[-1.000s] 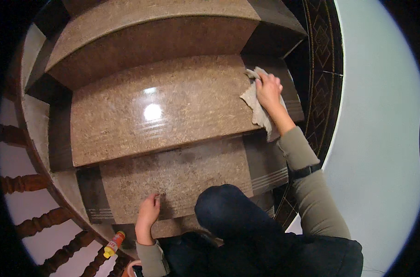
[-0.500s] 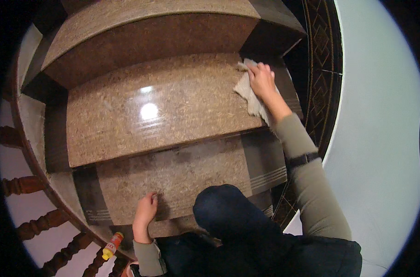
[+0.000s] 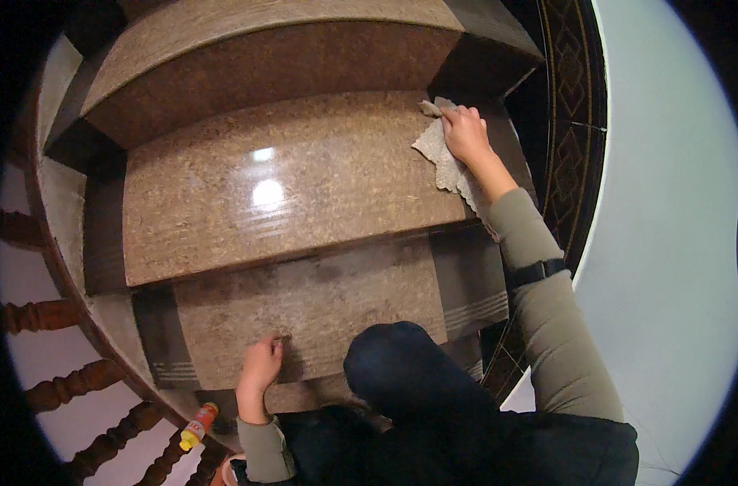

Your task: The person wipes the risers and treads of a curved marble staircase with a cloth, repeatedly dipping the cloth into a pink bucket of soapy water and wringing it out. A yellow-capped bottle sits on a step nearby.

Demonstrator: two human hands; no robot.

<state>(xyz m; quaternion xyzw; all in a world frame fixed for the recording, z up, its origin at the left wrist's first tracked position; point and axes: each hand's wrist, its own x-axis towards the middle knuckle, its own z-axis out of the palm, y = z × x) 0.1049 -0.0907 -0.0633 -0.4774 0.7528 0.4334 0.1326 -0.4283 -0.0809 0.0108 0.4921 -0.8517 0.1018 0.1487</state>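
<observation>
My right hand (image 3: 468, 134) grips a crumpled pale beige cloth (image 3: 438, 155), pressed on the right end of the speckled stone step (image 3: 320, 178), near the back corner, with a tail of cloth over the front edge. My left hand (image 3: 263, 360) is lower, on or just over the tread below (image 3: 369, 283), fingers curled; what is in them, if anything, is too small to make out. A small bottle (image 3: 198, 425) with an orange-red label and yellow cap lies at the lower left beside the balusters.
My dark knee (image 3: 393, 364) rests among the lower steps. Wooden balusters (image 3: 44, 316) and a curved rail line the left. A higher step (image 3: 271, 69) rises at the back. A patterned dark skirting (image 3: 567, 73) and pale wall (image 3: 660, 227) run along the right.
My right hand and the cloth have moved a little up the step toward its back. My left hand has stayed in about the same place.
</observation>
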